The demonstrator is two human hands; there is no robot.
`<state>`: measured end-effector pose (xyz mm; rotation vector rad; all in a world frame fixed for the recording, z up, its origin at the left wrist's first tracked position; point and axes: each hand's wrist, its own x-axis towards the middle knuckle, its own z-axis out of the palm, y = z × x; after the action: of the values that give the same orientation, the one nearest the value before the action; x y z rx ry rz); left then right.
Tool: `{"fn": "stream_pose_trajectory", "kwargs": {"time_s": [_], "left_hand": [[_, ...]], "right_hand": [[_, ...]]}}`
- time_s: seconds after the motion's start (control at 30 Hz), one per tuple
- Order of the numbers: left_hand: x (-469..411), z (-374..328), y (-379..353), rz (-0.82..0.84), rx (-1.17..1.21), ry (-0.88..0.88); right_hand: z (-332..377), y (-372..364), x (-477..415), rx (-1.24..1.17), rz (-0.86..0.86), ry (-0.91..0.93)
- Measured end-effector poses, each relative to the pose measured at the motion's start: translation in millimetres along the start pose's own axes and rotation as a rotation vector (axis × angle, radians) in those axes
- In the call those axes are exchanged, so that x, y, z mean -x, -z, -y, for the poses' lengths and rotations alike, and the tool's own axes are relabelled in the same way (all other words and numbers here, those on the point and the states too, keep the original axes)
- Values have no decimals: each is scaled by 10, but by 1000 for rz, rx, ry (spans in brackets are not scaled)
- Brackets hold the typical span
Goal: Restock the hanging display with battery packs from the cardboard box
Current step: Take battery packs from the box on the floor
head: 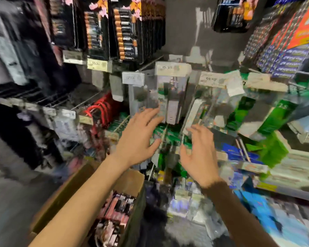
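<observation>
Shop aisle, blurred; hanging display (125, 32) upper left, pegs stocked. Open, empty: left hand (137, 139), right hand (200, 154), raised at mid pegs. Below, under left forearm: cardboard box (130, 182); battery packs (114, 211) inside, apparently upright. Nearer: left hand.

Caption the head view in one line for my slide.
Left hand and right hand, both empty, reach toward clear hanging packs above the open cardboard box.
</observation>
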<state>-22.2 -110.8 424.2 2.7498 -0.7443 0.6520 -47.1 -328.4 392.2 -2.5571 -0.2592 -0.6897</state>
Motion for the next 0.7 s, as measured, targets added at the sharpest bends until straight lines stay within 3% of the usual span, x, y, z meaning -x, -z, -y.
{"fn": "stream_pose_trajectory", "kwargs": {"time_s": [0.3, 0.5, 0.7], "left_hand": [[2219, -81, -296, 258, -48, 412], [2991, -164, -307, 370, -34, 568], [3145, 141, -507, 429, -31, 579]], "right_hand": [[511, -883, 1586, -160, 505, -49], [1017, -1044, 2223, -257, 629, -19], [1233, -1325, 2388, -301, 720, -54]]}}
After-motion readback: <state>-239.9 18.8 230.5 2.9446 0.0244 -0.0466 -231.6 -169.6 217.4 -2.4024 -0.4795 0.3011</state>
